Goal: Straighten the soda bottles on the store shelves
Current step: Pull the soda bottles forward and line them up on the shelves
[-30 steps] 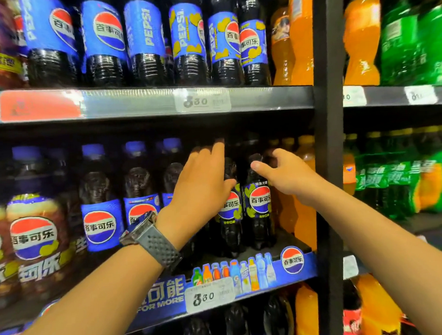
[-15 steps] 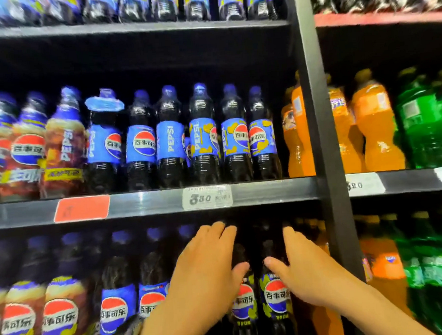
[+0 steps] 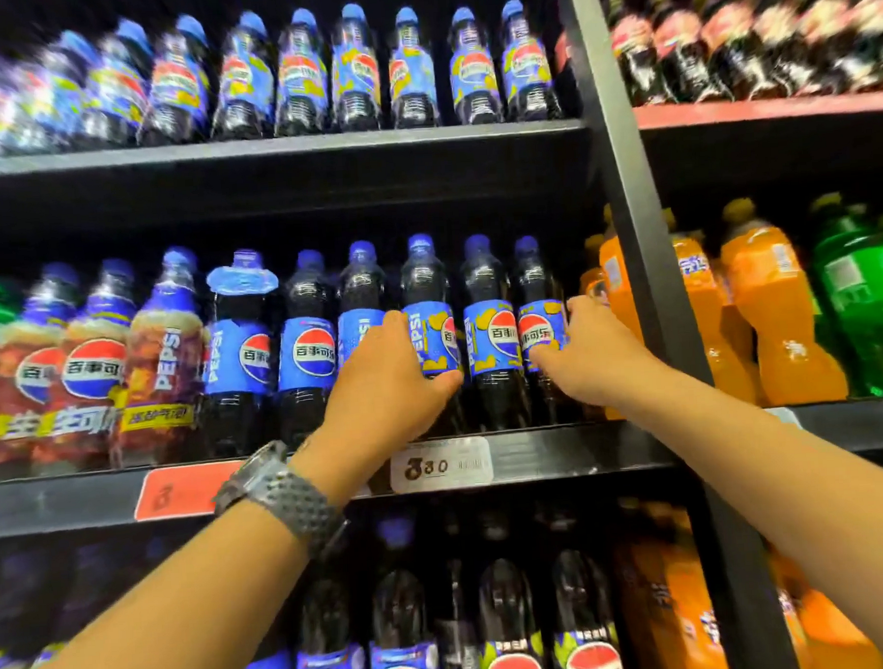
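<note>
Reaching up with both hands to the cola bottles on the middle shelf [image 3: 538, 454].

Left hand [image 3: 388, 383], a grey watch [image 3: 279, 493] on its wrist, wraps around the lower part of a yellow-patterned cola bottle [image 3: 431, 329], thumb on the bottle's right side and fingers passing to its left over the neighbouring blue-label bottle [image 3: 359, 308]. Right hand [image 3: 591, 354] curls around the rightmost cola bottle [image 3: 538, 324] at the end of the row, fingertips on its right edge and thumb against the label's lower front, just beside the orange soda bottles [image 3: 616, 284]. Between the two held bottles one more cola bottle [image 3: 490, 331] stands upright and untouched. A white price tag [image 3: 441, 464] sits on the shelf edge below the left hand.
</note>
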Motion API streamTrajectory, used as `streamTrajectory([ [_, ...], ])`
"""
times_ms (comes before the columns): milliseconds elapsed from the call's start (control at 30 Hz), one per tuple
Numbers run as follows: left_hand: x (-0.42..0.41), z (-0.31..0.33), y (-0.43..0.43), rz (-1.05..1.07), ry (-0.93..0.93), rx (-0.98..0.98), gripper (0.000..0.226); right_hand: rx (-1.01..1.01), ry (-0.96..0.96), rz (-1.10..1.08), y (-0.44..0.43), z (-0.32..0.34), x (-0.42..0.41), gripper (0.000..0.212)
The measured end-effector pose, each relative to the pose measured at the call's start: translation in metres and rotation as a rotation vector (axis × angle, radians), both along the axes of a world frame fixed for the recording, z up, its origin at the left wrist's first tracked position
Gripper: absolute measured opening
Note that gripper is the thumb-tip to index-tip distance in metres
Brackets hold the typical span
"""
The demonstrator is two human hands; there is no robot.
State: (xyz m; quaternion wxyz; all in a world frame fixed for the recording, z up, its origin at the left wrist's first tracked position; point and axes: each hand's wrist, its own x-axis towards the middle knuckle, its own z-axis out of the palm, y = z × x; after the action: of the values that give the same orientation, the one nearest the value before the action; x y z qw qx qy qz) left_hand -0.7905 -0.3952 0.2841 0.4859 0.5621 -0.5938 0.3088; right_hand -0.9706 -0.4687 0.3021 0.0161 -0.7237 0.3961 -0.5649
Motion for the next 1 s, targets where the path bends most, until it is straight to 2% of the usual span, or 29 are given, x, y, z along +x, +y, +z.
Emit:
streamTrajectory([
  [100,-0.001,0.007,-0.016,0.021,0.045,0.041,0.065,0.162,-0.164,0.021,-0.027,0.010,0.012,0.055],
  [233,-0.006,0.011,-0.027,0.185,-0.004,0.005,0.075,0.265,-0.336,0.152,-0.046,0.014,0.018,0.061],
  [400,-0.010,0.019,-0.032,0.307,-0.096,-0.094,0.075,0.244,-0.328,0.037,-0.050,0.009,0.017,0.073],
  [533,-0.012,0.022,-0.038,0.338,-0.109,-0.074,0.090,0.239,-0.337,0.076,-0.049,0.006,0.016,0.059],
  [600,-0.010,0.023,-0.040,0.310,-0.080,-0.045,0.087,0.268,-0.331,0.140,-0.047,0.007,0.014,0.049],
  [667,-0.006,0.022,-0.042,0.261,-0.049,-0.020,0.074,0.289,-0.321,0.191,-0.046,0.008,0.010,0.040],
  [800,0.000,0.022,-0.040,0.169,0.025,0.030,0.058,0.346,-0.371,0.255,-0.043,0.009,0.005,0.033],
  [900,0.001,0.026,-0.039,0.075,0.084,0.091,0.055,0.350,-0.410,0.320,-0.041,0.008,0.008,0.036],
  [1000,0.002,0.026,-0.035,0.005,0.106,0.117,0.053,0.301,-0.404,0.254,-0.044,0.004,0.010,0.047],
])
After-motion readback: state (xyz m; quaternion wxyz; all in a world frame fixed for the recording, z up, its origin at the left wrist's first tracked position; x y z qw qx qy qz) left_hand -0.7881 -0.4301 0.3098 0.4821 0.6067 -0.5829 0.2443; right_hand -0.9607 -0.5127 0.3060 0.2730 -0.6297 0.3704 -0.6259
